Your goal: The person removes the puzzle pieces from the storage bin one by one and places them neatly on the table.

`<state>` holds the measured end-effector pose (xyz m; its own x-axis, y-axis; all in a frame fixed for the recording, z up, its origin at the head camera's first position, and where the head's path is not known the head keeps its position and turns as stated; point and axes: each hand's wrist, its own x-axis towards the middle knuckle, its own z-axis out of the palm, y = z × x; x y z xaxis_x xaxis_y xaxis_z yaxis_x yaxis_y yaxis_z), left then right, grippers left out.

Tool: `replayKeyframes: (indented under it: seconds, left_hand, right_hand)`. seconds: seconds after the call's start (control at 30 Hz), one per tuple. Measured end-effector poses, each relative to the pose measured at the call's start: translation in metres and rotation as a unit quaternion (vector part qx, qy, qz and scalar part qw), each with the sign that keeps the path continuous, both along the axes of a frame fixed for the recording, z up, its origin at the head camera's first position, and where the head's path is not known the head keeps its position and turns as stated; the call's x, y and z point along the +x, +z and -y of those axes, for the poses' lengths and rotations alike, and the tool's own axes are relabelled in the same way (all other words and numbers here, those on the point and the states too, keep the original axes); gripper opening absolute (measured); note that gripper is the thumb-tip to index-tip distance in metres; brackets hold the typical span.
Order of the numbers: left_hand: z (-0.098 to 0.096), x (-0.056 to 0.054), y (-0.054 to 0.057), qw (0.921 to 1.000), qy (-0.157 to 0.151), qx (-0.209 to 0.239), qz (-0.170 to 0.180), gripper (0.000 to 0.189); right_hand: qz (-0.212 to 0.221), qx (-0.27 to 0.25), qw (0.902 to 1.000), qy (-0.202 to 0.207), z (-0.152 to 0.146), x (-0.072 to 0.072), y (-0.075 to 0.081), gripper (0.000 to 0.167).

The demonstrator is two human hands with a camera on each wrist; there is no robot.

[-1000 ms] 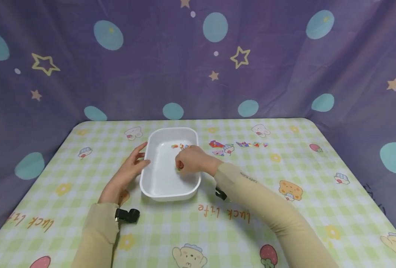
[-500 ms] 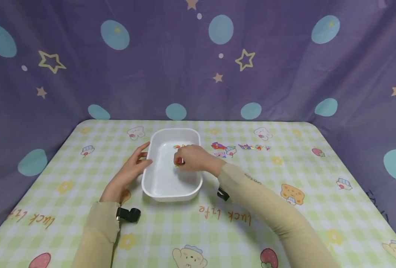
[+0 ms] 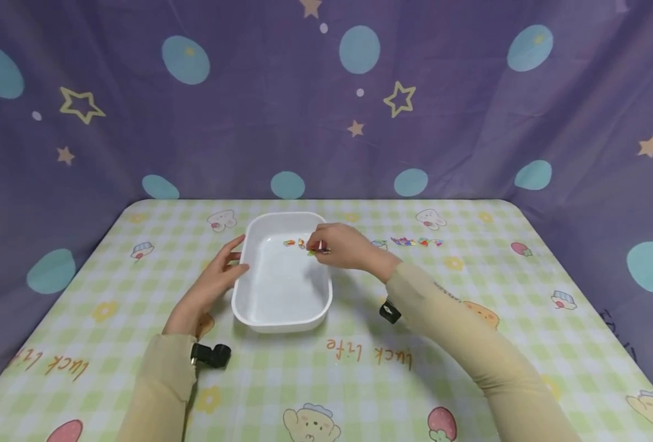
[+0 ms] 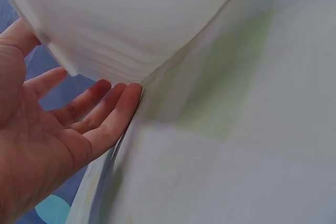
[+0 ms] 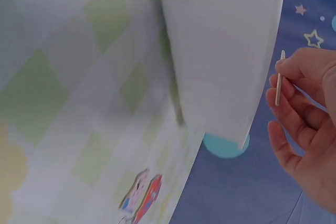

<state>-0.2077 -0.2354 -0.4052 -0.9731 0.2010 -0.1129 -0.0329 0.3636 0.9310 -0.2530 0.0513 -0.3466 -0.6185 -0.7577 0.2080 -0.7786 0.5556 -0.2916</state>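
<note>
Carefully pinch the thin piece [image 5: 279, 88] in the right hand [image 3: 345, 247] over the right half of the tray [image 3: 276, 299]; steady its left side with the loosely spread left hand [image 3: 214, 281], avoiding any slip

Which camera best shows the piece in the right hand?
Right wrist: the thin piece shows plainly, edge-on, pinched in the right hand. The head view has it mostly hidden by that hand; left wrist lacks it.

I'm reading orange lettering [image 3: 379, 353] on the checked tablecloth [image 3: 282, 374], upside down from here: "luck life". Over on the left I get it again, cut off after "luck li". Right sleeve's [image 3: 475, 350] small print? Unreadable.
</note>
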Motion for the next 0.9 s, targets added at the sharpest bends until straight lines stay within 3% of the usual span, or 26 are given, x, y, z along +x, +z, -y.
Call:
replayKeyframes:
  seconds: [0.17,0.4,0.9]
  left_hand:
    - [-0.002,0.0,0.002,1.0,0.002,0.001,0.001,0.07]
    - [-0.002,0.002,0.002,1.0,0.005,0.003,0.008,0.07]
    - [-0.004,-0.001,0.001,0.9999,0.006,-0.011,0.003,0.069]
  right_hand:
    - [0.004,-0.026,0.9996,-0.003,-0.02,-0.001,0.001,0.016]
    - [0.02,-0.051,0.9967,-0.061,-0.048,0.001,0.0,0.016]
    - [0.035,-0.043,0.9906,-0.126,-0.099,-0.004,-0.022,0.015]
